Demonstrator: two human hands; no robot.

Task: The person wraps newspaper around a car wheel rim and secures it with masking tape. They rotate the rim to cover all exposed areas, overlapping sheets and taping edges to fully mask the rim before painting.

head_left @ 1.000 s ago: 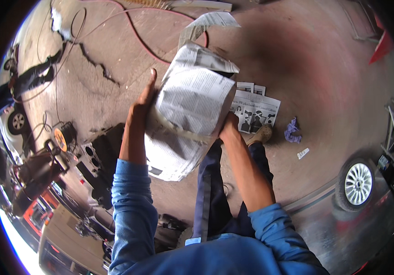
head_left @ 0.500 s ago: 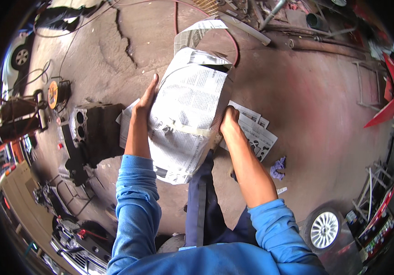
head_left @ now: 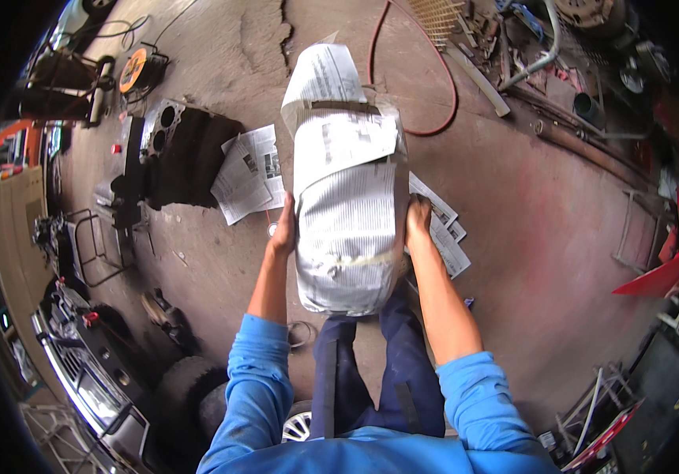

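A large bulky bundle wrapped in newspaper [head_left: 347, 213] is held up in front of my legs, between my two hands. A pale strip of tape crosses its lower part, and a loose newspaper flap [head_left: 325, 75] sticks out at its far end. My left hand [head_left: 283, 227] presses along the left side, its fingers partly hidden by the bundle. On the opposite side my right hand [head_left: 418, 220] grips the edge with bent fingers. What lies inside the wrapping is hidden.
Loose newspaper sheets [head_left: 254, 175] lie on the floor by an engine block [head_left: 185, 154]. More sheets [head_left: 446, 243] lie right of my right hand. A red hose [head_left: 454, 87] curves beyond the bundle. Metal scrap and pipes [head_left: 592, 154] fill the far right; a red panel [head_left: 663, 268] stands right.
Both hands have turned the bundle, so it sits straighter and shows a different printed face. Its far flap now leans left. My view has shifted, showing more floor papers on the left.
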